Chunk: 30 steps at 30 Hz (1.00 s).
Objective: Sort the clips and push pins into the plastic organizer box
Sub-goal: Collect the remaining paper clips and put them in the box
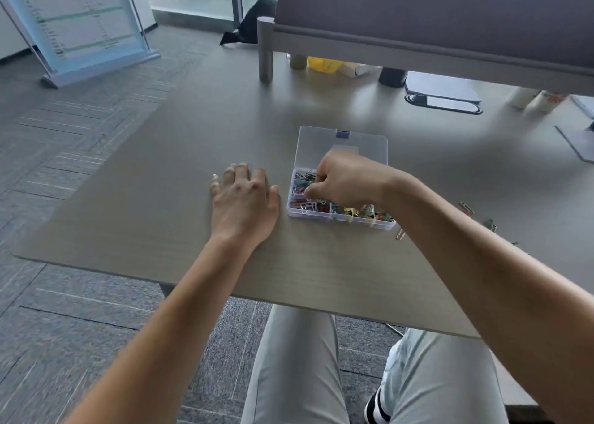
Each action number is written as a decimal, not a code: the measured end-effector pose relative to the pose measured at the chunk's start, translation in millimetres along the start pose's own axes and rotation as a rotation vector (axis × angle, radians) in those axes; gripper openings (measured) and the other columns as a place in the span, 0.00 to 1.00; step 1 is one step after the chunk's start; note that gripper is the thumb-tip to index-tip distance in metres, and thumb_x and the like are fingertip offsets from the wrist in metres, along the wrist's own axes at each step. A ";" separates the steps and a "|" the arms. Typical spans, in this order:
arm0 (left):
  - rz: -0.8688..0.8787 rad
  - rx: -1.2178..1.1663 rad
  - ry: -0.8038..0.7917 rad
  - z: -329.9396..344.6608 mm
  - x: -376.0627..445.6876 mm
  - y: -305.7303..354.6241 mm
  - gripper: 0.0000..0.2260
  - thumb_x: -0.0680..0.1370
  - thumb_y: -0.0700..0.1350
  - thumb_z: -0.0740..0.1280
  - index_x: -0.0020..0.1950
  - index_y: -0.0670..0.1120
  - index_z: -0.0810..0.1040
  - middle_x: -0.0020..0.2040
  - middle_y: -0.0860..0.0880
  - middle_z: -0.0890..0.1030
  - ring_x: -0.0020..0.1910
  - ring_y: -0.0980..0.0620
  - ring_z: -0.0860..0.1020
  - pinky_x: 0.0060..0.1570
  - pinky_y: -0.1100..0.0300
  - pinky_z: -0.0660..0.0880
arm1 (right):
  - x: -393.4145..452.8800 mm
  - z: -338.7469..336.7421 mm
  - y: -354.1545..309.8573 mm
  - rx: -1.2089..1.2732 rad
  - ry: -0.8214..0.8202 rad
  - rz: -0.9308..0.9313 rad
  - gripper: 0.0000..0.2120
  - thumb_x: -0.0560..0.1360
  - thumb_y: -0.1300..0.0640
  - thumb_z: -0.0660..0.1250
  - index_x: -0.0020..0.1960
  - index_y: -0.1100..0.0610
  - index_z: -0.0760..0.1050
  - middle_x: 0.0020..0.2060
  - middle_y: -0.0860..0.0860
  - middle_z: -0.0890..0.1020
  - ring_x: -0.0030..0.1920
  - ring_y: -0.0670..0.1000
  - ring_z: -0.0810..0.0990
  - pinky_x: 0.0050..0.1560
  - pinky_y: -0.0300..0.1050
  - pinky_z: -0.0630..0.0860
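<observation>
A clear plastic organizer box (376, 226) lies on the grey table with its lid (321, 144) folded open behind it. Its compartments hold coloured paper clips (297, 187) and small clips. My right hand (340, 177) hovers over the box's left compartments, fingers pinched together; whether they hold a clip is hidden. My left hand (242, 202) rests flat on the table just left of the box, fingers spread. A gold clip (400, 234) lies at the box's near right corner. More loose clips (466, 207) lie on the table to the right.
A partition screen (434, 15) rises along the table's back, with a post (265, 51) at its left end. Under it stand cups, a yellow item (321, 64) and a dark cable port (445, 103). The table edge (199, 284) is near me.
</observation>
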State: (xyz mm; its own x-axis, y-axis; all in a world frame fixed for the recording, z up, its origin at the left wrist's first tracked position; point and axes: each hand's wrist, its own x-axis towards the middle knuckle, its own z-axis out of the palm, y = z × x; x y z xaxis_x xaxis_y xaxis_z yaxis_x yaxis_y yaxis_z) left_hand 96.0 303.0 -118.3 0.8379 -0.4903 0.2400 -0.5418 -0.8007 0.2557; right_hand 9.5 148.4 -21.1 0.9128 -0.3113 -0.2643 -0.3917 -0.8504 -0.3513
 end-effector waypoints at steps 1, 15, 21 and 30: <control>0.000 0.000 0.000 -0.3 0.0 -0.2 0.17 0.80 0.54 0.57 0.64 0.46 0.74 0.71 0.41 0.71 0.73 0.40 0.65 0.74 0.40 0.59 | 1.9 0.5 -1.6 -0.017 -0.009 0.002 0.20 0.78 0.47 0.72 0.36 0.61 0.77 0.25 0.54 0.74 0.26 0.55 0.72 0.29 0.41 0.67; -0.008 -0.018 -0.017 -0.1 -0.8 0.3 0.19 0.81 0.56 0.57 0.67 0.47 0.72 0.74 0.41 0.68 0.75 0.41 0.62 0.75 0.40 0.55 | 15.3 4.6 -0.8 0.028 0.177 -0.064 0.18 0.77 0.51 0.73 0.33 0.60 0.78 0.28 0.54 0.78 0.31 0.52 0.74 0.32 0.43 0.68; -0.010 -0.041 -0.016 -2.2 -2.0 1.0 0.19 0.81 0.55 0.58 0.66 0.46 0.73 0.74 0.41 0.68 0.76 0.41 0.62 0.75 0.39 0.55 | 19.8 32.8 -1.9 0.071 0.442 -0.224 0.18 0.80 0.51 0.68 0.34 0.56 0.74 0.28 0.50 0.76 0.34 0.54 0.75 0.38 0.46 0.65; -0.007 -0.036 -0.026 -2.7 -1.2 0.3 0.18 0.80 0.55 0.57 0.64 0.47 0.73 0.72 0.42 0.69 0.75 0.41 0.62 0.75 0.39 0.56 | 10.9 60.6 -1.0 -0.169 0.599 -0.394 0.16 0.82 0.46 0.63 0.43 0.57 0.73 0.38 0.53 0.80 0.38 0.62 0.80 0.37 0.53 0.77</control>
State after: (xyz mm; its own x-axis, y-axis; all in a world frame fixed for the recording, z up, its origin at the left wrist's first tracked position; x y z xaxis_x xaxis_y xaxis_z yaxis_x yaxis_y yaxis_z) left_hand 94.6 304.3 -116.0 0.8430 -0.4937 0.2137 -0.5374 -0.7914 0.2914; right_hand 12.8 171.5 -78.0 0.9075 -0.1068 0.4063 -0.0429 -0.9856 -0.1633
